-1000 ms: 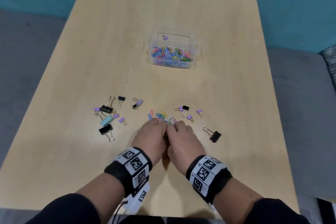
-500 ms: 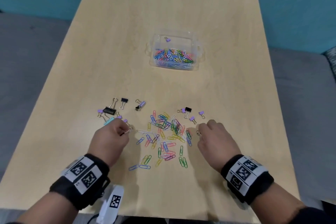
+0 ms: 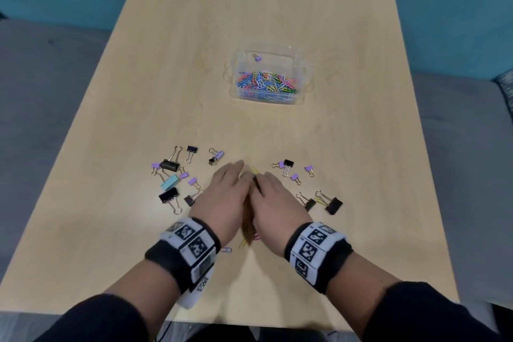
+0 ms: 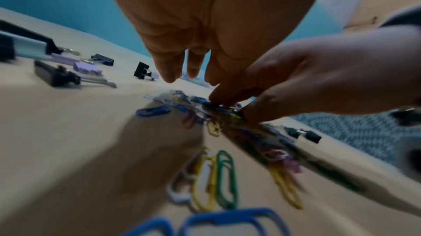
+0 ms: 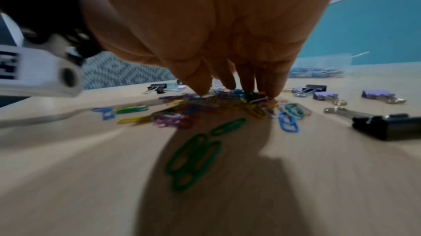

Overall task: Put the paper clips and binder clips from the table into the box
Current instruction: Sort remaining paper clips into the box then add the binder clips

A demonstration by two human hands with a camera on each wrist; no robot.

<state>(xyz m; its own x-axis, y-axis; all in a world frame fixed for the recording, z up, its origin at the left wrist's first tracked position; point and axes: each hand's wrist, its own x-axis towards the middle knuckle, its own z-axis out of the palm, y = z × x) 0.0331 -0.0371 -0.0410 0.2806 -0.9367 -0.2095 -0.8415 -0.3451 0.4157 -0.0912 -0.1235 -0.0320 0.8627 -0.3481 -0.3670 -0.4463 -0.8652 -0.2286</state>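
Note:
My left hand point(image 3: 222, 197) and right hand point(image 3: 273, 200) lie side by side, palms down, over the pile of coloured paper clips point(image 5: 227, 103) at the table's near middle. In the left wrist view the left fingers point(image 4: 168, 74) hang straight above the clips point(image 4: 214, 113), and the right hand point(image 4: 296, 81) presses its fingertips onto them. The right wrist view has the right fingertips point(image 5: 200, 88) touching the pile. A blue clip point(image 3: 226, 250) and a yellow one point(image 3: 243, 243) lie loose by my wrists. The clear box point(image 3: 266, 100) stands farther back, holding many paper clips and a purple binder clip point(image 3: 257, 57).
Black, purple and teal binder clips point(image 3: 169, 165) lie left of my hands. More black and purple ones point(image 3: 333, 204) lie to the right. The wooden table point(image 3: 166, 64) ends at a teal wall, with grey surfaces on either side.
Half a second ago my hands were apart at the sides of the spread clips. They have swept inward and now meet, covering most of the paper clips.

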